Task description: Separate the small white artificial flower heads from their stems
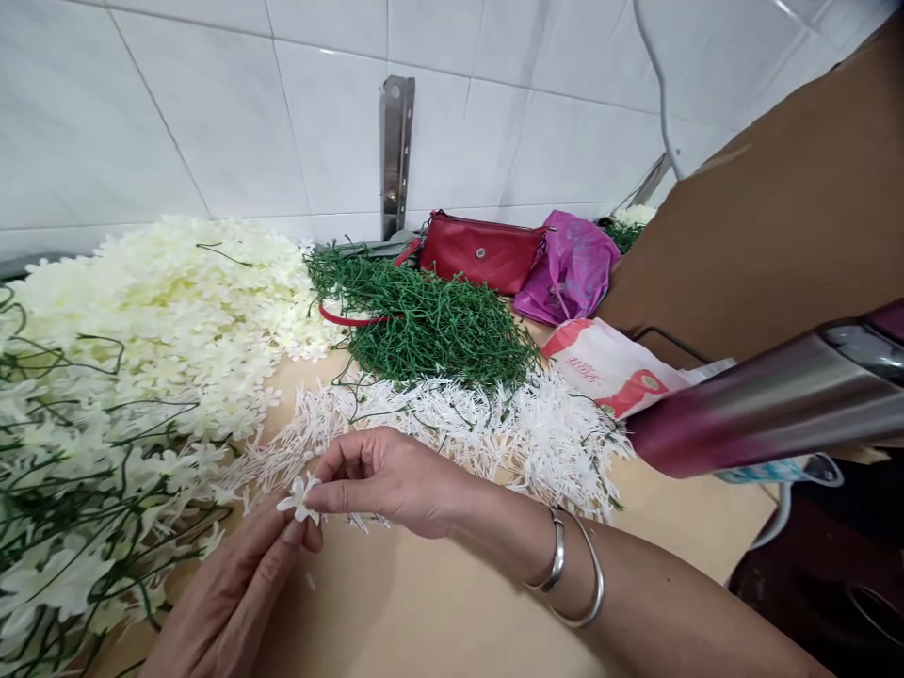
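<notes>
A small white artificial flower (pixel 299 499) is pinched between my two hands, low and left of the middle. My right hand (pixel 385 480), with silver bangles on its wrist, grips the flower between thumb and fingertips. Coming from the lower left, my left hand (pixel 258 570) has its thumb and fingertips closed at the underside of the flower. What sits between those left fingertips is partly hidden. Just beyond the hands lies a pile of thin white stamen pieces (pixel 480 424). Green plastic stems (pixel 438 320) are heaped behind it.
Cream petal blossoms (pixel 176 292) pile up at left, with flowers on green stems (pixel 91 508) nearer. A red purse (pixel 484 250), purple plastic bag (pixel 572 268) and white-and-red packet (pixel 614 363) lie at the back. A tumbler (pixel 763 405) and cardboard (pixel 769 207) stand right on the tan tabletop (pixel 424 603).
</notes>
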{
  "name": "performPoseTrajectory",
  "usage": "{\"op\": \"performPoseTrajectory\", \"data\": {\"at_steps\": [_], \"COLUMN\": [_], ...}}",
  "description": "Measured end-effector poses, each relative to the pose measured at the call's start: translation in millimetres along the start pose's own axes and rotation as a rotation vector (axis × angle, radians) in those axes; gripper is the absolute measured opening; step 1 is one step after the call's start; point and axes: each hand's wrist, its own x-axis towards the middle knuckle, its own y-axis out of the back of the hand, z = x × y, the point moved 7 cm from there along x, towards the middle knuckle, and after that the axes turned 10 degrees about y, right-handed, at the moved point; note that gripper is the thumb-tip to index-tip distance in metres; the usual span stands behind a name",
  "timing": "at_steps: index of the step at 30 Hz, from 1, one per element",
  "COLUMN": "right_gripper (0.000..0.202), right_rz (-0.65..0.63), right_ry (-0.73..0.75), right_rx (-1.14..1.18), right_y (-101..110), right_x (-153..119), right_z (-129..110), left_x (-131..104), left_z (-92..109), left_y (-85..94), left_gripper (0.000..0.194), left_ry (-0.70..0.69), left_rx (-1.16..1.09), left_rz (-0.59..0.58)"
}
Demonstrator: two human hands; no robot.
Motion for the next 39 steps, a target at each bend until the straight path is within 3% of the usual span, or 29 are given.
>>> {"op": "performPoseTrajectory", "data": {"at_steps": [3, 9, 14, 20, 23, 27, 31, 34, 36, 39], "right_gripper": [0.047, 0.048, 0.047, 0.045, 0.044, 0.043, 0.047, 0.041, 0.04, 0.061], "right_rz": [-0.011, 0.005, 0.017, 0.047, 0.062, 0.022, 0.025, 0.077, 0.069, -0.102], "right_ry": [0.001, -0.044, -0.073, -0.1, -0.103, -0.017, 0.061, 0.185, 0.269, 0.324], "right_rx": [-0.014, -0.125, -0.199, -0.208, -0.204, -0.13, -0.082, -0.274, -0.473, -0.64], "right_y": [1, 7, 9, 8, 7, 1, -2, 1, -3, -20], "right_x": [-1, -3, -3, -4, -5, -2, -2, -4, -8, -12], "right_z": [-2, -1, -1, 1, -1, -11, -18, -25, -29, -22], "left_x": [0, 2, 1, 0, 3, 3, -1, -3, -2, -1], "left_z": [-13, -16, 12, 56, 60, 51, 34, 34, 44, 54], "left_y": [-2.0, -3.3, -2.0, -10.2, -7.6, 2.8, 15.2, 20.4, 22.1, 18.9], "left_gripper": [0.038, 0.035, 0.029, 0.02, 0.02, 0.025, 0.016, 0.008, 0.013, 0.012], "left_ry": [0.055, 0.07, -0.07, -0.091, -0.069, 0.018, 0.227, 0.277, 0.253, 0.307], "left_rx": [-0.04, -0.07, -0.086, -0.167, -0.193, -0.234, -0.554, -0.934, -1.071, -1.213], "left_rz": [0.018, -0.014, -0.069, -0.11, -0.083, -0.001, 0.174, 0.269, 0.252, 0.15]}}
